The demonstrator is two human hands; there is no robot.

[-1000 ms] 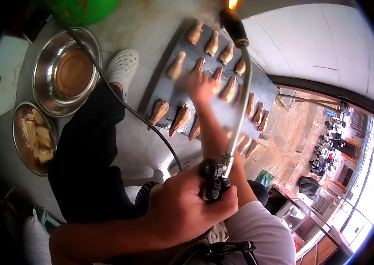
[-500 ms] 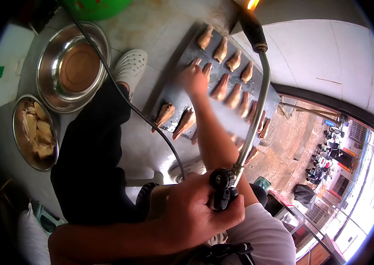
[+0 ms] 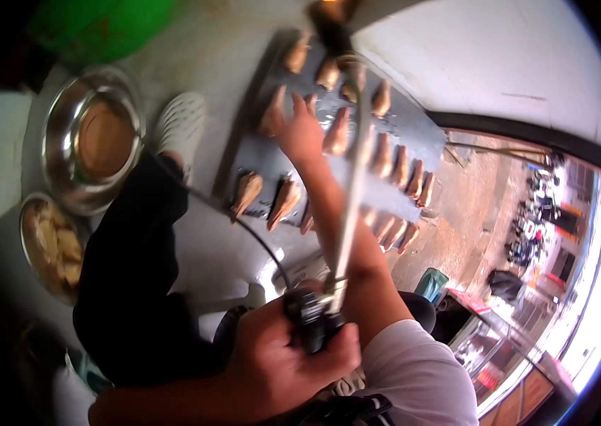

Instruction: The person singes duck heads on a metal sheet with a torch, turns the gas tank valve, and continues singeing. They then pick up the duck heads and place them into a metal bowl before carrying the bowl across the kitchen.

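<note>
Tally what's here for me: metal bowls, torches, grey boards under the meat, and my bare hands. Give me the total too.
Metal bowls: 2, large bowl and small bowl
Torch: 1
Grey board: 1
Hands: 2, left hand and right hand
Total: 6

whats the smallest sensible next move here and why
Probably lift the free hand off the meat pieces before the torch turns to the tray: its fingers are among the pieces, and orange shows at the burner end.

Torch [image 3: 357, 167] has swung — now across upper drumsticks [image 3: 327, 73].
</note>
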